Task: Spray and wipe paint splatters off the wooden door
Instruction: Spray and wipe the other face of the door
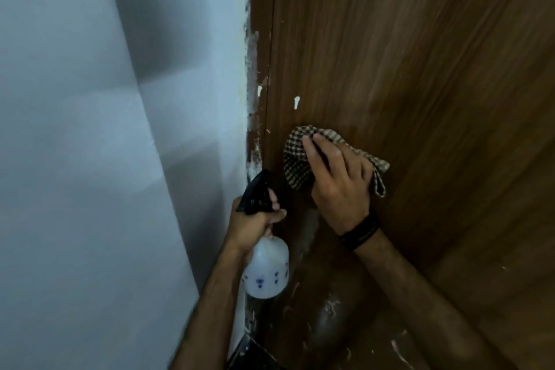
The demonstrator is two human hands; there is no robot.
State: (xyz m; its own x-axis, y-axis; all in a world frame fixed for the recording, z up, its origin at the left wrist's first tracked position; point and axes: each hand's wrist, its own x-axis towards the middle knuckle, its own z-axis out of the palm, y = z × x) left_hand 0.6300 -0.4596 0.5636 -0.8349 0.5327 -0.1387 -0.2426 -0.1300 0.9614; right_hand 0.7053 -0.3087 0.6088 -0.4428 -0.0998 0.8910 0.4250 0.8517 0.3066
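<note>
The brown wooden door (405, 54) fills the right side of the head view. White paint splatters (296, 102) dot it near its left edge, and more smears (330, 308) show lower down. My right hand (336, 180) presses a checkered cloth (295, 159) flat against the door just below the splatters, fingers spread over it. My left hand (253, 225) grips the neck of a white spray bottle (266, 270) with a black trigger head (255, 192), held just left of the cloth with its nozzle toward the door frame.
A pale blue-grey wall (90, 159) takes up the left half. The door frame strip (255, 69) between wall and door carries streaks of white paint. A dark band sits on my right wrist (359, 231). Dark floor (249, 354) shows at the bottom.
</note>
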